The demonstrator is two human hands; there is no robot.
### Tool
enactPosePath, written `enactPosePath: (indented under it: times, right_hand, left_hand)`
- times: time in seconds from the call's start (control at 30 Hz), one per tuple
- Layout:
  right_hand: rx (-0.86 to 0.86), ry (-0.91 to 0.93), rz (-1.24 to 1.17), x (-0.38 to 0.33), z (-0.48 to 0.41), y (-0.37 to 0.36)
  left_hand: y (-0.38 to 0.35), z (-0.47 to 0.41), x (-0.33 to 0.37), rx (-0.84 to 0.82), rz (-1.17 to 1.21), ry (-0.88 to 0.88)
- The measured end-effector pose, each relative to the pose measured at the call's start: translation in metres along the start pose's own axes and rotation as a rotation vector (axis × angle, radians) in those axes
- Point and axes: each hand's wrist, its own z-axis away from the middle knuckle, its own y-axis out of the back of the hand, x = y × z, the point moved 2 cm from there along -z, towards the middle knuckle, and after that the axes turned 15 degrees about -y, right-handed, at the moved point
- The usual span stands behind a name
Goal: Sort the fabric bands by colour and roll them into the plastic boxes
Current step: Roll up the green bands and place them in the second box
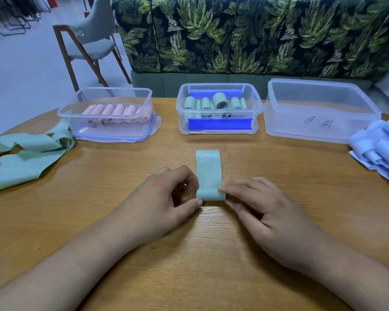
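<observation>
— So, where is the green band (209,171) lying right now?

— It is lying flat on the table (200,254), dead centre. Its long axis is running straight away from the person toward the middle box (219,84), where green rolls are already sitting. Only the near end is curling into a roll.

— And the hands?

— Both are grasping that roll. The left hand (166,198) is pinching its left end between thumb and curled fingers. The right hand (267,212) is holding the right end, with the index fingertip pressing on top. The unrolled tail is stretching out beyond the fingertips, away from both grips.

— Which hand is sitting nearer?

— Neither, really; they are flanking it evenly, one at each end. I am judging that the roll is going to have to travel forward along the strip with both hands turning together, or it is going to skew.

— Is anything crowding it?

— Nothing is touching it. The loose green pile (27,153) is lying well off to the left beside the pink box (112,89). The pale blue pile (377,149) is spilling at the right edge by the empty box (323,129).
</observation>
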Motion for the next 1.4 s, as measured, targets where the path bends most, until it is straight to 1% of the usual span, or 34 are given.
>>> enactPosePath:
  times: [0.1,0.23,0.37,0.5,0.6,0.7,0.8,0.9,1.13,1.4]
  right_hand:
    - [0.003,-0.002,-0.002,0.000,-0.001,-0.001]
    - [0.007,0.003,-0.007,0.000,-0.001,-0.001]
    - [0.009,-0.004,0.010,0.000,-0.001,-0.001]
    - [-0.003,-0.016,0.119,0.002,-0.008,-0.003]
    - [-0.026,-0.015,0.176,0.000,-0.018,0.002]
    - [-0.045,0.018,0.283,-0.004,-0.030,0.007]
    - [-0.005,0.032,0.247,-0.005,-0.039,0.004]
    - [0.030,0.046,0.189,-0.001,-0.040,-0.001]
    - [0.038,0.070,0.175,0.004,-0.040,-0.005]
    - [0.056,0.055,0.239,0.003,-0.038,-0.009]
  left_hand:
    - [-0.003,0.000,-0.001,0.009,-0.013,-0.003]
    - [-0.009,0.000,-0.002,-0.009,-0.081,-0.078]
    - [-0.010,0.000,-0.005,0.024,-0.064,-0.049]
    - [-0.009,-0.001,-0.003,0.060,-0.017,0.007]
    - [-0.010,0.000,-0.004,0.052,-0.021,0.012]
    - [-0.011,-0.001,-0.005,0.059,-0.033,0.017]
    - [-0.012,-0.003,-0.005,0.063,-0.060,0.022]
    - [-0.013,-0.002,-0.004,0.083,-0.035,0.070]
    - [-0.012,-0.002,-0.005,0.069,-0.003,0.105]
    - [-0.015,-0.005,-0.006,0.087,-0.078,0.019]
